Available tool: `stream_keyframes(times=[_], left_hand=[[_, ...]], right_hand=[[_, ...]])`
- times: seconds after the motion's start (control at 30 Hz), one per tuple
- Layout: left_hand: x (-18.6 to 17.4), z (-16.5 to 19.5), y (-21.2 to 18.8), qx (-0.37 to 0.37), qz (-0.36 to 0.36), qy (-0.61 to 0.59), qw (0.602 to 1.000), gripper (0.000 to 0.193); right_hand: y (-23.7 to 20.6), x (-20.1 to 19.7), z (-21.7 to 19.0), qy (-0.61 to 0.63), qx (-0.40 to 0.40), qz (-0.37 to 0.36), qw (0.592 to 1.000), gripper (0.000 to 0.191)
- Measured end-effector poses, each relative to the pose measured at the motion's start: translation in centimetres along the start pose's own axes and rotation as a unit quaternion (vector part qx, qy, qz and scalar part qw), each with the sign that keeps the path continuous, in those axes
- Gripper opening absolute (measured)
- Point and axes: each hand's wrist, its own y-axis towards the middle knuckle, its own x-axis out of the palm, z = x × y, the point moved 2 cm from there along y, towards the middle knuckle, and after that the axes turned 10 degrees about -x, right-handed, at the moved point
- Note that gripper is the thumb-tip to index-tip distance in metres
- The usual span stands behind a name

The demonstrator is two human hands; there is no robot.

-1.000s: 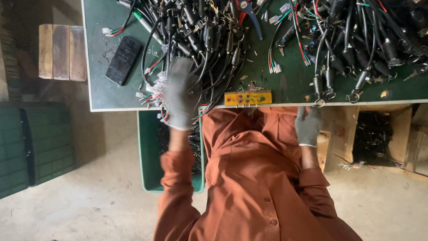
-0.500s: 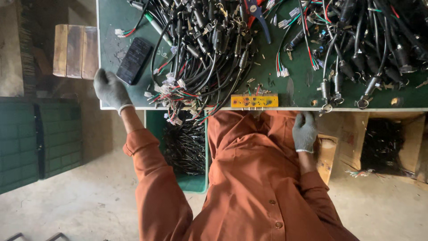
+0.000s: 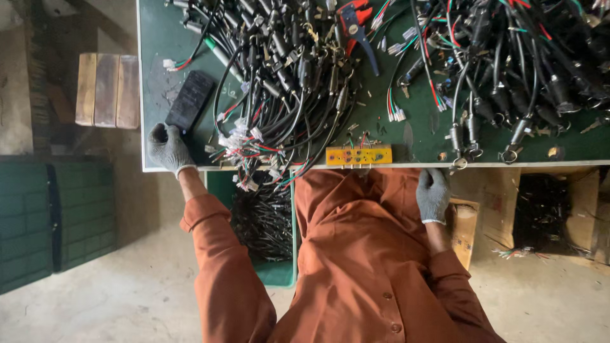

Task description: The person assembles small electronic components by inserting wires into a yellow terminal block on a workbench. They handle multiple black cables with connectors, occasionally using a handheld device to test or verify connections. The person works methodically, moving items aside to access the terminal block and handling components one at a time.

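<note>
The gloved left hand (image 3: 168, 147) was laid, fingers curled, against the black phone (image 3: 189, 100) near the green table's (image 3: 413, 136) left front corner; the right hand (image 3: 433, 195) was held loosely curled, empty, below the front edge.

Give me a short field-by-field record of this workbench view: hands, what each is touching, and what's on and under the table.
left hand: gloved, at the table's near left corner, fingers on the black phone
right hand: gloved, just below the table edge, holding nothing
table: green top
on table: black cable pile, second pile, yellow block, cutters with red and blue handles
under table: green bin of black cables, cardboard box
</note>
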Motion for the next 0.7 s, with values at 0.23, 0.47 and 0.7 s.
stream_keyframes(times=[0.23, 0.47, 0.7], left_hand=[[0.4, -0.1, -0.2, -0.02, 0.007, 0.081, 0.996, 0.041], [1.3, 0.3, 0.6, -0.075, 0.044, 0.054, 0.995, 0.055], [3.3, 4.7, 0.0, -0.091, 0.094, 0.352, 0.927, 0.103]], right_hand=[[0.3, -0.3, -0.4, 0.0, -0.035, 0.022, 0.999, 0.015], [1.1, -0.5, -1.3, 0.005, -0.006, 0.006, 1.0, 0.016], [1.3, -0.5, -1.9, -0.011, 0.001, 0.014, 1.0, 0.017]])
